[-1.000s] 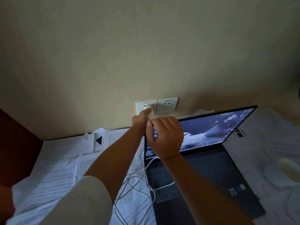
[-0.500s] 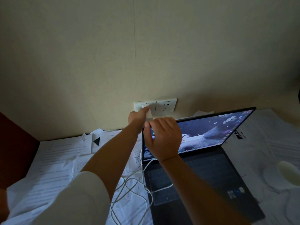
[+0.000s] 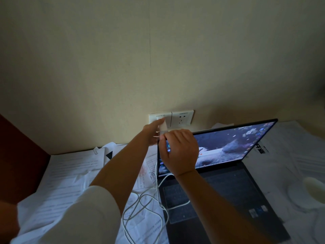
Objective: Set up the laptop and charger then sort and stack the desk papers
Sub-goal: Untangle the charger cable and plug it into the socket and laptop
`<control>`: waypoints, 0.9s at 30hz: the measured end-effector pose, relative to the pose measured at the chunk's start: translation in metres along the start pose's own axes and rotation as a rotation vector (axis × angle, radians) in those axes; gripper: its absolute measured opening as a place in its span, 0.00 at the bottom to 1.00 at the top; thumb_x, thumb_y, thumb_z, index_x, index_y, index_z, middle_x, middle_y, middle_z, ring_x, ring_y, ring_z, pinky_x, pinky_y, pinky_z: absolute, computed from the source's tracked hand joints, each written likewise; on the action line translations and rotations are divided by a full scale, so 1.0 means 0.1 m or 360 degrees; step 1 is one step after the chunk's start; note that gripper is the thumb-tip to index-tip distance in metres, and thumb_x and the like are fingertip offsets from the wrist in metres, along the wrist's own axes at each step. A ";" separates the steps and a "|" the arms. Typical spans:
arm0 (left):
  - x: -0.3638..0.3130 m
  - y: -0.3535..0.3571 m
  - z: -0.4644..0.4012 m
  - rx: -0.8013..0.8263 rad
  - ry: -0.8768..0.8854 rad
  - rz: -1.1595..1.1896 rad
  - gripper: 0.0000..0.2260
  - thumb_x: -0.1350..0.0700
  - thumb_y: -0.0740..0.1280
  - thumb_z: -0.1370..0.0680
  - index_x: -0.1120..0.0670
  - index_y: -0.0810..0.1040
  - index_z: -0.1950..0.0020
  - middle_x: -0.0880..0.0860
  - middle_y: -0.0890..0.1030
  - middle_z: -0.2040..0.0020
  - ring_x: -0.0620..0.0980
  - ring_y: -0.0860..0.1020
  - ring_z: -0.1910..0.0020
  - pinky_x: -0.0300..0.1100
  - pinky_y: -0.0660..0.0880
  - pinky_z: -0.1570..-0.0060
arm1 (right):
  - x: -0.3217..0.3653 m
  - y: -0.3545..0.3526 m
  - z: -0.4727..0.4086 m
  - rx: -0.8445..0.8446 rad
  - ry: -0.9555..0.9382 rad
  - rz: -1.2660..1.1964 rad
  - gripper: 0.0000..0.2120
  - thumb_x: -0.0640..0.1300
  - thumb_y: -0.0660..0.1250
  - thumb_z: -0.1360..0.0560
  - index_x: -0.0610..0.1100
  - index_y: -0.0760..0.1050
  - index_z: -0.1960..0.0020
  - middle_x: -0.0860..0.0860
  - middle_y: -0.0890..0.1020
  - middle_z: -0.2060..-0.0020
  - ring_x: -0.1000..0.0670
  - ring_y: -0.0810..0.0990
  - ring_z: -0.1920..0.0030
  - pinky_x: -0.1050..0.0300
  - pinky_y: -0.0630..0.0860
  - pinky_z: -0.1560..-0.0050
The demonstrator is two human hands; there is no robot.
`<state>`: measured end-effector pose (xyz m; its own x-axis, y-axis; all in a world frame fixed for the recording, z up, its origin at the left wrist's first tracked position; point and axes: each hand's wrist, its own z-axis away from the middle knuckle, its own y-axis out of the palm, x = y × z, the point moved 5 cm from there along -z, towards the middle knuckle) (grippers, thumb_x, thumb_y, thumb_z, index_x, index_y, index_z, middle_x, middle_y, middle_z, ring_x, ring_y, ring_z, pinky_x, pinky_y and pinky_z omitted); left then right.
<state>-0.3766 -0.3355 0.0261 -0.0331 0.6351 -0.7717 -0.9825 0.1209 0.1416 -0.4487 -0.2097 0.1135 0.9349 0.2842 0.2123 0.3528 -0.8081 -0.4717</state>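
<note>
1. Two hands meet at the wall: your left hand (image 3: 152, 131) is closed on the small white charger block (image 3: 162, 127), holding it against the left half of the white double wall socket plate (image 3: 171, 118). Your right hand (image 3: 180, 151) curls around the top left corner of the lid of the open dark grey laptop (image 3: 219, 182), pinching that corner.
2. The block sits at the fingertips of your left grip, touching or nearly touching the socket face; whether the pins are seated cannot be told from here.
3. Risk: the room is dim and your hand hides the holes. Pushing at a tilt could bend the pins or leave the block half in, so it drops out later.
4. Risk: the thin white cable (image 3: 146, 208) lies in loose loops over the scattered white printed papers (image 3: 70, 175) and across the keyboard. A tug on it could drag sheets off the tabletop or pull the plug loose.
5. Risk: leaning on the lid with your right grip could tip the screen backward onto the papers behind it.
</note>
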 end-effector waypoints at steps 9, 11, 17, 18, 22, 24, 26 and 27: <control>0.03 -0.05 0.08 0.0153 -0.0074 -0.0003 0.25 0.42 0.62 0.21 0.57 0.65 0.32 0.62 0.70 0.36 0.63 0.72 0.37 0.53 0.75 0.50 | -0.01 -0.02 0.01 0.0147 0.0034 0.0006 0.14 0.46 0.60 0.24 0.44 0.77 0.65 0.50 0.79 0.69 0.51 0.76 0.66 0.60 0.69 0.55; 0.06 -0.16 0.11 0.0022 0.0005 -0.0056 0.19 0.48 0.60 0.19 0.58 0.67 0.33 0.60 0.71 0.36 0.62 0.72 0.37 0.53 0.72 0.47 | -0.01 -0.02 0.00 0.0199 0.0030 -0.0011 0.14 0.46 0.59 0.23 0.44 0.77 0.64 0.50 0.79 0.69 0.51 0.76 0.66 0.58 0.70 0.55; 0.45 -0.53 0.38 -0.0443 0.0233 -0.0260 0.08 0.65 0.56 0.22 0.55 0.73 0.51 0.56 0.76 0.55 0.50 0.73 0.63 0.45 0.74 0.58 | 0.03 -0.07 -0.01 0.0172 0.0072 -0.0033 0.12 0.43 0.62 0.24 0.42 0.76 0.64 0.49 0.78 0.70 0.48 0.74 0.67 0.56 0.68 0.57; 0.59 -0.56 0.46 -0.0556 0.0271 -0.0361 0.11 0.65 0.57 0.23 0.55 0.74 0.46 0.57 0.77 0.53 0.52 0.75 0.61 0.46 0.75 0.56 | 0.05 -0.07 -0.01 0.0180 0.0068 -0.0029 0.11 0.43 0.63 0.24 0.41 0.76 0.63 0.48 0.78 0.69 0.47 0.75 0.66 0.55 0.68 0.56; 1.15 -0.52 0.87 -0.0797 0.0465 -0.0791 0.13 0.61 0.64 0.26 0.54 0.74 0.41 0.54 0.79 0.48 0.54 0.79 0.52 0.46 0.77 0.50 | 0.06 -0.05 0.07 0.0268 0.0079 0.0048 0.12 0.42 0.59 0.23 0.38 0.80 0.50 0.44 0.82 0.52 0.42 0.79 0.46 0.47 0.70 0.38; 1.43 -0.45 0.98 -0.0644 0.0483 -0.1029 0.20 0.54 0.71 0.27 0.52 0.72 0.37 0.54 0.77 0.41 0.52 0.76 0.45 0.48 0.75 0.43 | 0.07 -0.02 0.15 0.0380 0.0095 0.0136 0.17 0.43 0.57 0.23 0.37 0.77 0.40 0.43 0.79 0.41 0.42 0.75 0.37 0.45 0.65 0.32; 1.66 -0.40 1.02 -0.0439 0.0380 -0.1421 0.38 0.43 0.75 0.32 0.52 0.63 0.27 0.55 0.69 0.33 0.55 0.69 0.35 0.50 0.70 0.36 | 0.09 0.00 0.21 0.0511 0.0126 0.0226 0.21 0.45 0.54 0.23 0.38 0.73 0.34 0.43 0.75 0.34 0.43 0.71 0.32 0.44 0.59 0.29; 1.76 -0.37 1.03 -0.0341 0.0307 -0.1638 0.47 0.38 0.75 0.34 0.52 0.56 0.24 0.56 0.64 0.30 0.57 0.64 0.31 0.51 0.67 0.33 | 0.10 0.00 0.23 0.0579 0.0143 0.0275 0.23 0.47 0.53 0.23 0.39 0.70 0.31 0.44 0.72 0.32 0.44 0.69 0.30 0.44 0.56 0.29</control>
<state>-0.3269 -0.1493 -0.0513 0.8207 0.1701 -0.5454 -0.5652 0.3817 -0.7314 -0.4383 -0.1950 0.0954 0.9803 0.1013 0.1697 0.1963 -0.6004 -0.7752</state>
